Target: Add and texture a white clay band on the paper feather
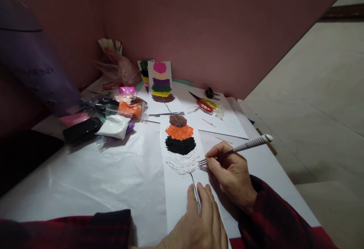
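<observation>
Pinching the fork (247, 145), the right hand (231, 173) risked gouging the white band (182, 161) by slipping; the left hand (197, 222) lay open on the card (176, 197).

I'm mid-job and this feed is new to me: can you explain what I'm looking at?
No machine here: these are a person's two bare hands, seen by a head-worn camera looking forward and down. The right hand holds a fork, its tines at the right edge of a white band on a card. The left hand rests on the card's lower part, the dark stem line between its fingers. Farther back on the white surface are plastic bags of coloured material, scissors and another banded card.
</observation>
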`<state>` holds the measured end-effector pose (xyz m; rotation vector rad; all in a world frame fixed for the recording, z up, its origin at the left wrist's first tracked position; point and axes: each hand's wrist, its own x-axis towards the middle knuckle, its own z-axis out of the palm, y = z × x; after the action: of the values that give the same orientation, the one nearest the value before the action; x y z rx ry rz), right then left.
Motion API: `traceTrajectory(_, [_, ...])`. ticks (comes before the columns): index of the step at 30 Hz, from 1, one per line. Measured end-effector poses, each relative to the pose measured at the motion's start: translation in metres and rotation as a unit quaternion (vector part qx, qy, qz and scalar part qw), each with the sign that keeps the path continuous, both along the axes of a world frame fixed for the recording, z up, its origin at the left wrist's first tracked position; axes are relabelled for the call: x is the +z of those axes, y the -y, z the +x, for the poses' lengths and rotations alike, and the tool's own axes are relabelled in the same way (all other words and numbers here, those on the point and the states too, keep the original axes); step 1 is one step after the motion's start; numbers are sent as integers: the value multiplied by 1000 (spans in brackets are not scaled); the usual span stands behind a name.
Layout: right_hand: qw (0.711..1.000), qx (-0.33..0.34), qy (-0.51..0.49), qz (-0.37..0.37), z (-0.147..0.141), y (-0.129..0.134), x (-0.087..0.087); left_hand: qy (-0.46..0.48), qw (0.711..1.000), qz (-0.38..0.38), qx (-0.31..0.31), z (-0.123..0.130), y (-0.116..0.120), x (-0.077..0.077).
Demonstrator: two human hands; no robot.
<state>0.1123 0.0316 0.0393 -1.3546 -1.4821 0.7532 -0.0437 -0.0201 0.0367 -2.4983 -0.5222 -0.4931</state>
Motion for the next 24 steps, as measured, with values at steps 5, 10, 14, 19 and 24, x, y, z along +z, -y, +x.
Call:
traceTrajectory(5, [1000, 8, 11, -3, -3, 2, 1, -13, 1000, 2, -10, -3, 2, 0])
traceTrajectory(10, [1000, 7, 15, -10, -2, 1, -1, -21, 1000, -6, -13, -3, 2, -2])
traceTrajectory(14, [999, 9, 27, -24, -2, 0, -2, -24, 1000, 0, -9, -2, 0, -1])
traceTrajectory(19, [998, 1, 54, -19, 0, -2, -1, 25, 1000, 13, 8, 2, 0, -7])
traceTrajectory(24, [996, -22, 85, -6, 1, -5, 1, 17, 1000, 8, 11, 4, 1, -8])
